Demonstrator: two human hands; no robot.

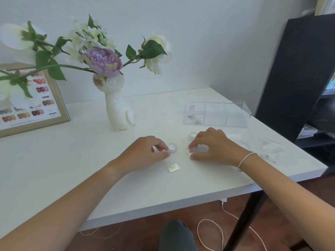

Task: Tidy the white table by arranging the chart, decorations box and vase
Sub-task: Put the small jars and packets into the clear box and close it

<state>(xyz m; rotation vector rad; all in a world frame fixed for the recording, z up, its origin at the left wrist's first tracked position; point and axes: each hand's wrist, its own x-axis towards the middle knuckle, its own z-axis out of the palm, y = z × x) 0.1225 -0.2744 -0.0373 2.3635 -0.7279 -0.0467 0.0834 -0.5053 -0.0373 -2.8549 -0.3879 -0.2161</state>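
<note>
**Both hands pinching small decorations at mid-surface**

Head view: Left hand [145, 153] lying palm down, fingers curled, thumb and forefinger pinching a small clear round pot [172, 148]. Right hand [212, 146] curling beside it, fingertips [190, 146] and thumb pinching a small clear packet [190, 153] with a silvery edge, packet touching the surface [90, 160]. Wearing a thin pale bracelet [245, 160] on the right wrist. Another small packet [173, 167] lying flat just in front of the left hand, untouched. A second round pot [193, 135] peeking out behind the right hand.

Decorations box [217, 114], clear and split into compartments, sitting toward the far right of the surface, well apart from both hands, a few tiny bits lying in its left compartment. Vase [118, 107], white and cat-shaped, standing upright behind the left hand, carrying white and lilac flowers [103, 60]. Chart [34, 104], gold-framed with rows of small coloured samples, leaning against the wall at far left. More clear packets [272, 149] lying blurred near the right edge.

Black shelving [299, 73] standing to the right of the surface, a pale wall [199, 42] behind, a white cable [210, 230] looping on the wooden floor [141, 236] below.
</note>
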